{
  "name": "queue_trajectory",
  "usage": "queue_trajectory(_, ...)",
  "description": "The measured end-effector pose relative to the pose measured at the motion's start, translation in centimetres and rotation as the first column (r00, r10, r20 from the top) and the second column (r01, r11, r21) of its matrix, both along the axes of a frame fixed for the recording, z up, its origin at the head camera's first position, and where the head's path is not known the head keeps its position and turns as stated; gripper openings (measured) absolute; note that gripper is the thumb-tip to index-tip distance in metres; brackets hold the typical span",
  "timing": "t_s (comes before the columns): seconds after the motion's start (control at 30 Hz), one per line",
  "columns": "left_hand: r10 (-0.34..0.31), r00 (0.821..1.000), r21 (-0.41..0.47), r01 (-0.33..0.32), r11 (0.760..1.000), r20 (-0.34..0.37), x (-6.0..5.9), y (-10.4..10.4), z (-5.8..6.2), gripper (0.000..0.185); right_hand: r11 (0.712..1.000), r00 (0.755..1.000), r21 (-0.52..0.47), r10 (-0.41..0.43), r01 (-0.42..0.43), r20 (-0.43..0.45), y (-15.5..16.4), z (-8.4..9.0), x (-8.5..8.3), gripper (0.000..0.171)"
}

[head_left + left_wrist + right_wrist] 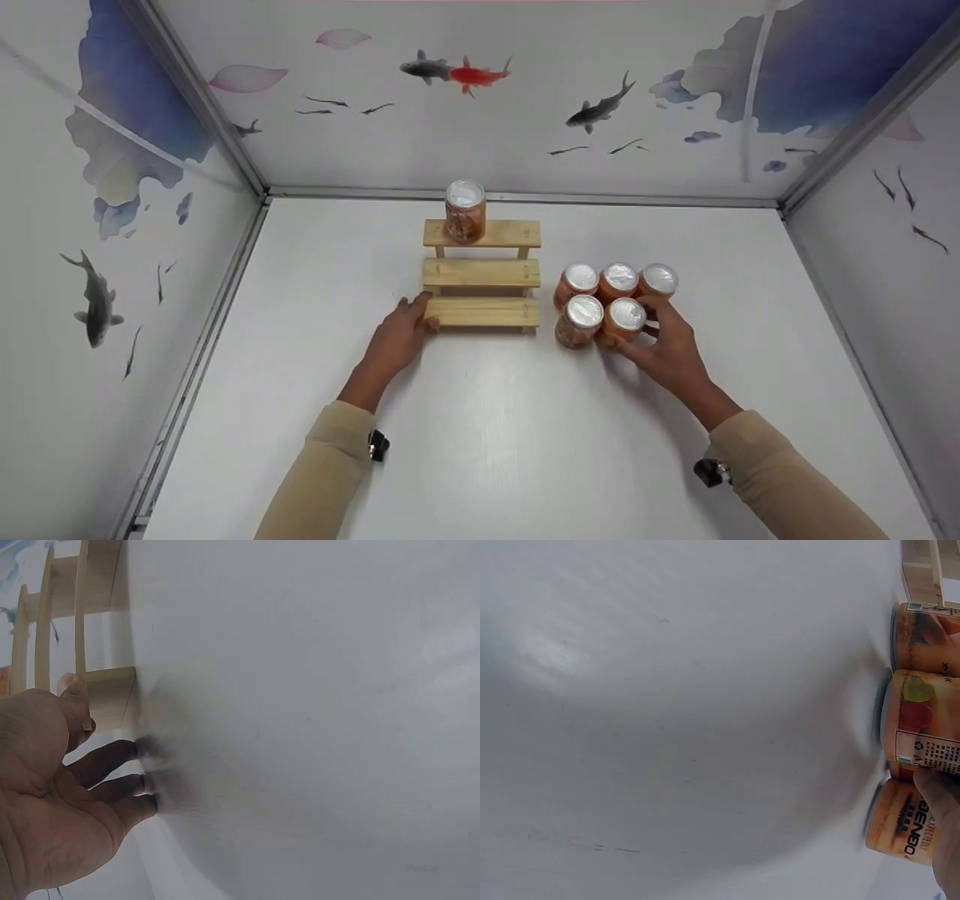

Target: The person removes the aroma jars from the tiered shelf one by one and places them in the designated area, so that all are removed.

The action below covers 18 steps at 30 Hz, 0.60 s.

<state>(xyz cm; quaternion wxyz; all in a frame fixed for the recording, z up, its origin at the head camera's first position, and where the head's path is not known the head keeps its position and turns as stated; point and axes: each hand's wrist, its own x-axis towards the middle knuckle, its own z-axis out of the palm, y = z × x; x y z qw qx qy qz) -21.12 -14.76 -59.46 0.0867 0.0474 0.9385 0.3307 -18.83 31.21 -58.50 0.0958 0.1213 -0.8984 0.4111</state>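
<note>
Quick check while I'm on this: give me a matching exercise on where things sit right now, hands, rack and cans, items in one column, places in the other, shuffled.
Items:
1. left hand
2. right hand
3. single can
4. wooden step rack

Places:
A. on the rack's top step
B. at the front right can of the cluster of five cans
C. at the left end of the rack's lowest step
D. on the white table, left of the cluster

Pairs: 1-C, 2-B, 3-A, 4-D
</note>
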Motion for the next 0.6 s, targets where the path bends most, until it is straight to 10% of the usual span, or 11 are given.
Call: queue_trajectory(0.6, 0.001, 1.000, -0.020, -0.001, 1.000, 0.023, -0.07, 0.01, -0.08, 0.058, 0.999, 1.000, -0.045, 0.004, -0.003, 0.021, -0.07, -0.15, -0.24, 0.075)
